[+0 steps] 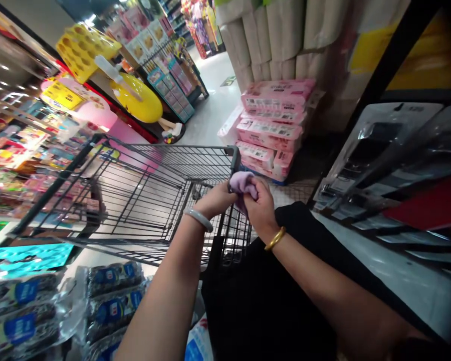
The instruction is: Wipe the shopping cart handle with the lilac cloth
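Note:
Both of my hands meet over the near end of a black wire shopping cart (135,165). My left hand (215,199), with a pale bangle on its wrist, is closed on a small lilac cloth (242,181). Closed round the same cloth from the right is my right hand (261,205), which wears a gold bangle. The cloth bulges out above my fingers. The cart's basket is tilted in the view and nothing shows inside it.
Stacked pink packs (272,128) stand on the floor past the cart, with tall white rolls (281,35) behind them. Packaged goods (108,296) lie at lower left. Shelves of colourful goods line the left. Dark packaged items (383,160) hang on the right.

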The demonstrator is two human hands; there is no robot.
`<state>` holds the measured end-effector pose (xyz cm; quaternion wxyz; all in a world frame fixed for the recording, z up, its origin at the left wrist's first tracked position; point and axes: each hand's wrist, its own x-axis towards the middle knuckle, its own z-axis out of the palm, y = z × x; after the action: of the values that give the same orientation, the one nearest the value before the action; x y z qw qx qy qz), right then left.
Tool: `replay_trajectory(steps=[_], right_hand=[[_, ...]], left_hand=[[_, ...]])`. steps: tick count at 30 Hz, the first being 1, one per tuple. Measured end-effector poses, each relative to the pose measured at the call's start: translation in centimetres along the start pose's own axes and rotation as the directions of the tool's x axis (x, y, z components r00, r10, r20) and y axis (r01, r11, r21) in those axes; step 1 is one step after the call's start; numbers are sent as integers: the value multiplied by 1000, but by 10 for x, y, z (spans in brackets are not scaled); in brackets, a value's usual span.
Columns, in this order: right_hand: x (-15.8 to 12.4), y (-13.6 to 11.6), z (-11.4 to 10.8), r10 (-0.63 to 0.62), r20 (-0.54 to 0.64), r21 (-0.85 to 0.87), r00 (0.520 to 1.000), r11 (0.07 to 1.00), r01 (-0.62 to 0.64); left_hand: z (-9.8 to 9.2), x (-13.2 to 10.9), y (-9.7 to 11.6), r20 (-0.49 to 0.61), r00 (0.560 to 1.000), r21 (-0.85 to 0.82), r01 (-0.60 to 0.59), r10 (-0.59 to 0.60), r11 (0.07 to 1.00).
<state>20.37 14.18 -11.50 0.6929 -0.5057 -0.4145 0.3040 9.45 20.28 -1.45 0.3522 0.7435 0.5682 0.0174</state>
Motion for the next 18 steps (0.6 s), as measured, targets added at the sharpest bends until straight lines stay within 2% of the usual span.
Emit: replay_trajectory(steps=[2,3,5,7,8,10,12,14,16,18], right_hand=[[10,3,2,-89,5,-13,996,996,89],[12,9,2,-96,23,-24,995,995,96],[14,27,2,10,42,-49,999,999,-7],[14,40,0,180,24,-70,983,981,-178],[15,42,-1,228,1,-73,974,971,-228],[18,34,-4,186,-39,-69,982,980,-189],[22,20,-5,31,-43,-60,999,998,-33],[25,14,-3,-81,9,-60,997,995,82],[26,23,-1,-42,44,-75,998,996,45],[24,41,1,94,21,-97,995,991,-92]], left_hand=[[3,2,-4,-21,999,-48,-29,28,998],[4,2,-5,-35,999,-59,-35,33,998],[6,1,-8,-59,998,-67,-3,-1,998],[7,-1,-10,-60,997,-78,51,-56,996],[7,-2,-11,-57,995,-82,72,-76,994],[7,-4,-11,-40,996,-68,74,-77,995],[6,-6,-11,-30,999,-26,45,-45,999],[4,-8,-10,-33,999,21,21,-21,1000],[3,-11,-9,-43,999,59,21,-19,998],[1,-13,-8,-41,998,88,44,-41,995]])
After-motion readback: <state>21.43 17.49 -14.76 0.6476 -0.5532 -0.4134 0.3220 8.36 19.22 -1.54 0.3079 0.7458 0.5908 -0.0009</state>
